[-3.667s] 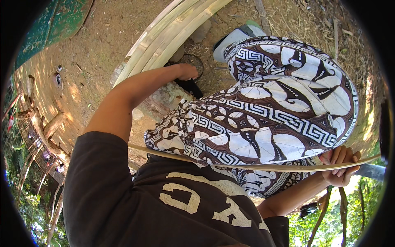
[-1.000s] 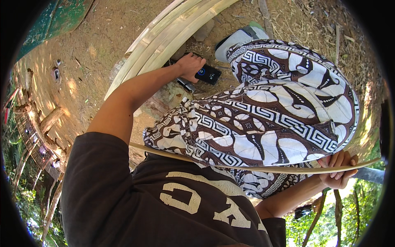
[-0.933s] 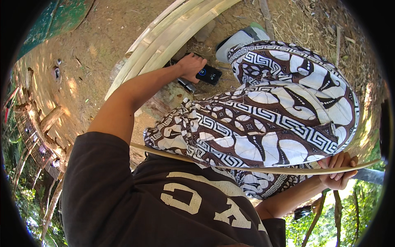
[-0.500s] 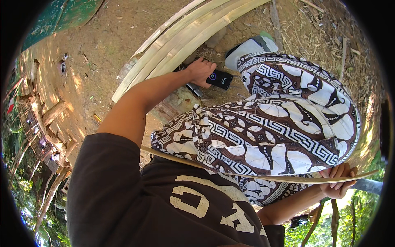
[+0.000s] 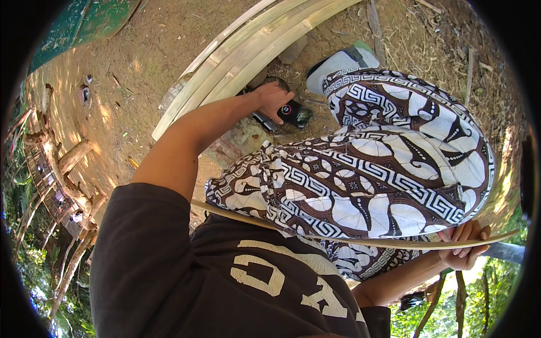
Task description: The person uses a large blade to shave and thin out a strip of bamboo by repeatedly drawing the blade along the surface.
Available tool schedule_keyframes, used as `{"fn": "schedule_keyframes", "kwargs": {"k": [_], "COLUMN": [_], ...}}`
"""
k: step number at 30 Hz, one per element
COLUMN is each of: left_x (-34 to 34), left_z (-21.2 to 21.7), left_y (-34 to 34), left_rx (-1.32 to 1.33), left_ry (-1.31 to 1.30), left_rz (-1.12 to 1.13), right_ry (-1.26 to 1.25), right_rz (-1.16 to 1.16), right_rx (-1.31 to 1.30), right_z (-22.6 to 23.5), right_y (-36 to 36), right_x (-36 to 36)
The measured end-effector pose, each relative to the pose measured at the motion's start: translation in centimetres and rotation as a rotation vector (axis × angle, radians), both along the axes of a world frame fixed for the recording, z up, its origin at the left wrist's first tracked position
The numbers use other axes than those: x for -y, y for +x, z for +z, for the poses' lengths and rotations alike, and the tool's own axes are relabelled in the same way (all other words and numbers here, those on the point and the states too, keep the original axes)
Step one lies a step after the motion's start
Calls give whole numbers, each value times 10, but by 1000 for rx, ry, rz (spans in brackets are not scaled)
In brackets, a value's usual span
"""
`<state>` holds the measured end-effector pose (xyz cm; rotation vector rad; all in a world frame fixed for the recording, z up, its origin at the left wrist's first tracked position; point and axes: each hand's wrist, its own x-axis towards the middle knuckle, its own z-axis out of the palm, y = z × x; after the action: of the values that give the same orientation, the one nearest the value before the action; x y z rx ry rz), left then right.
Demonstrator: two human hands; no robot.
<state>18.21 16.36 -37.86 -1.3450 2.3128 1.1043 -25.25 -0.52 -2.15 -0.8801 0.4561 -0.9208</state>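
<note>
My left hand (image 5: 273,101) is closed on one end of a black smartphone (image 5: 295,115), whose screen shows a small red ring. A dark tube-like object (image 5: 264,121) lies just below that wrist, partly hidden. At the right, my right hand (image 5: 464,245) grips a thin, pale bamboo strip (image 5: 383,244) near its end. The strip runs across my lap, its other end near my left side. Beyond my right hand juts a grey, flat-looking piece (image 5: 505,252) whose kind I cannot make out. Patterned brown-and-white cloth (image 5: 366,163) covers my bent legs.
Several split bamboo slats (image 5: 242,50) lie above my left arm. A white-and-grey object (image 5: 332,70) with a dark edge sits past my knee. Bare brown soil (image 5: 141,67) spreads at the left, with rough branches (image 5: 70,155) farther out and a green sheet (image 5: 84,25) at the upper left.
The ring on the phone's screen has turned from purple to red, and the screen's far end looks different. My left hand and the phone have shifted slightly; my right hand keeps its grip.
</note>
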Motion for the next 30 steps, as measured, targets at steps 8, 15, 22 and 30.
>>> {"fn": "schedule_keyframes", "kwargs": {"k": [8,15,22,30], "left_x": [-11,-20,-16,-24], "left_z": [-19,-20,-52,-44], "left_y": [-2,-1,3,-12], "left_rx": [90,116,34,220], "left_ry": [271,474,455,379], "left_rz": [-252,-293,-466,-262], "right_ry": [7,8,-35,-7], "right_rz": [26,6,-44,-114], "right_rx": [-9,15,-18,52], "right_z": [1,1,3,3], "right_y": [1,5,11,21], "right_x": [0,0,-4,-4]}}
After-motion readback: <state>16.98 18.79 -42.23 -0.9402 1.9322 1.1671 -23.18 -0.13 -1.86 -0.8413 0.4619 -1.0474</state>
